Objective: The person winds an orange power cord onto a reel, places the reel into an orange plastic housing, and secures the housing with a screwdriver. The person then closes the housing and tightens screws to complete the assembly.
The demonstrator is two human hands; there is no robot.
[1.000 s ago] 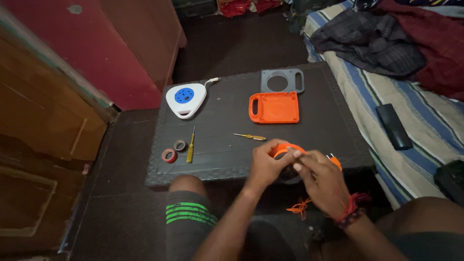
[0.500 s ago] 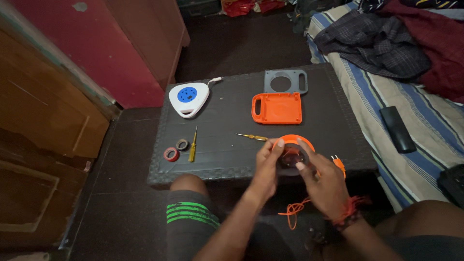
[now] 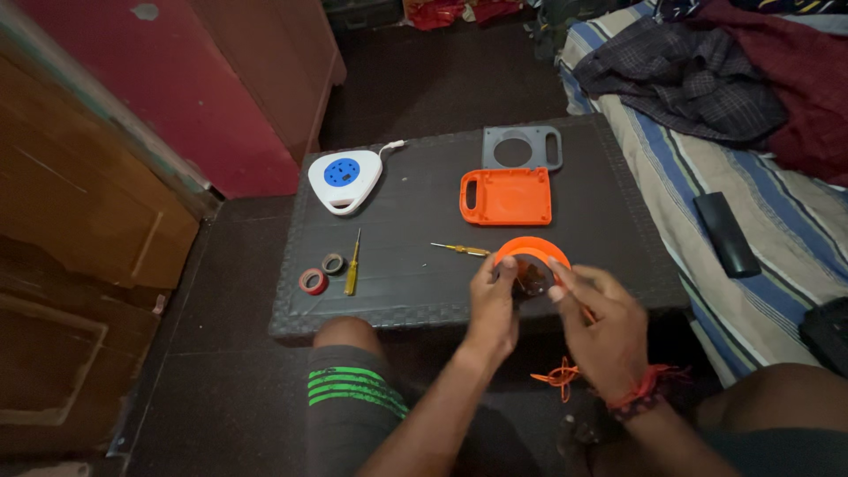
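Both my hands hold an orange cable reel (image 3: 533, 256) with a dark centre, just above the near right part of the low dark table (image 3: 415, 212). My left hand (image 3: 495, 305) grips its left rim. My right hand (image 3: 602, 327) is on its right side, with a red thread band at the wrist. A loose orange cable (image 3: 558, 377) hangs in a loop below my right hand. An orange case half (image 3: 505, 197) and a grey cover plate with a round hole (image 3: 522, 147) lie farther back on the table.
A white and blue triangular extension socket (image 3: 344, 180) sits at the table's back left. Two tape rolls (image 3: 320, 273) and two yellow-handled screwdrivers (image 3: 352, 265) (image 3: 459, 250) lie nearer. A bed with striped sheet, clothes and a black remote (image 3: 723, 234) stands right. My knees flank the table's near edge.
The reel has been turned and tilted in my hands, its orange rim now facing up more. My right hand moved over the orange plug, hiding it. The hanging cable loop shifted right.
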